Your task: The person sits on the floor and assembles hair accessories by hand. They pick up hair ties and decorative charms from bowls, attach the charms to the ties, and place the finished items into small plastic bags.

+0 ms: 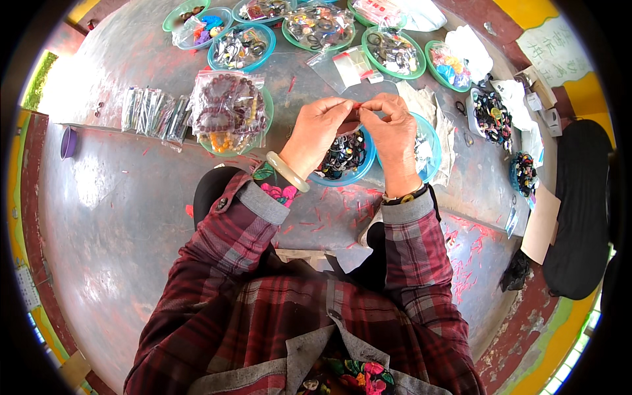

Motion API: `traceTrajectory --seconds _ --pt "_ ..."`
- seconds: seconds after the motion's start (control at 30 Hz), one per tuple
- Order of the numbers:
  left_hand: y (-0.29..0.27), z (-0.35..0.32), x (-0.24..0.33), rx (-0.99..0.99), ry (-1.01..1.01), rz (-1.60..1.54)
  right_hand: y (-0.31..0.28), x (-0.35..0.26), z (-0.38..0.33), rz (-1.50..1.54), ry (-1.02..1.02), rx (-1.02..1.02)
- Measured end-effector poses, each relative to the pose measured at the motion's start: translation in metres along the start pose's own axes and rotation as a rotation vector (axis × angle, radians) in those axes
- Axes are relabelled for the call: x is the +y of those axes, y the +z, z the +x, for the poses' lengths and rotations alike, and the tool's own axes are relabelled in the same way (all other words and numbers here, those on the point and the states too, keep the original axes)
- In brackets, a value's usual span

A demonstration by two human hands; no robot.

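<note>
My left hand (316,131), with a pale bangle at its wrist, is closed in a pinch of thumb and forefinger. Facing it, my right hand (395,131) pinches as well, fingertips almost meeting the left ones. Between them is a thin red string (357,105), mostly covered by the fingers. Below the hands stands a blue bowl (363,172) heaped with small dark looped cords and bits (341,158). A light-blue bowl (431,158) with pale pieces sits beside my right wrist, partly hidden.
Bagged dark-red bead strings (227,108) fill a green bowl at left, beside bundled thin packets (155,112). Several bowls with small goods line the back, such as a blue-rimmed one (268,59). A white basket (471,118) stands right. Red scraps (464,263) litter the floor.
</note>
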State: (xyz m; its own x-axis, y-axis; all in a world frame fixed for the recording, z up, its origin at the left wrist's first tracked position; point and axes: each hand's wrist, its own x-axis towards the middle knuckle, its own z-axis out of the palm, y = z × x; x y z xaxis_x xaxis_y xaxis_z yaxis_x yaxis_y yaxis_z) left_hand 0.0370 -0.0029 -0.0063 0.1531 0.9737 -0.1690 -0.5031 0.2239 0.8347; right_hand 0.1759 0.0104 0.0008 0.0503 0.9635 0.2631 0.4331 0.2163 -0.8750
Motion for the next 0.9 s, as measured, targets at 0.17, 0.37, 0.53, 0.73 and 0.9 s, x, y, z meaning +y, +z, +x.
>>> traceTrajectory --seconds 0.17,0.37,0.53,0.73,0.9 --pt "-0.001 0.000 0.001 -0.033 0.004 -0.023 -0.001 0.005 0.001 0.135 0.084 0.011" --pt "0.000 -0.001 0.006 -0.082 0.006 -0.033 -0.008 0.012 0.004 0.218 0.095 -0.073" --pt "-0.003 -0.001 0.008 -0.085 0.015 0.009 -0.016 0.005 0.002 0.360 0.153 -0.132" --pt "-0.001 0.000 0.007 -0.032 0.030 0.088 -0.021 0.006 0.003 0.382 0.157 -0.148" --pt "-0.001 0.000 0.007 -0.017 0.050 0.107 -0.026 0.007 0.003 0.445 0.195 -0.150"
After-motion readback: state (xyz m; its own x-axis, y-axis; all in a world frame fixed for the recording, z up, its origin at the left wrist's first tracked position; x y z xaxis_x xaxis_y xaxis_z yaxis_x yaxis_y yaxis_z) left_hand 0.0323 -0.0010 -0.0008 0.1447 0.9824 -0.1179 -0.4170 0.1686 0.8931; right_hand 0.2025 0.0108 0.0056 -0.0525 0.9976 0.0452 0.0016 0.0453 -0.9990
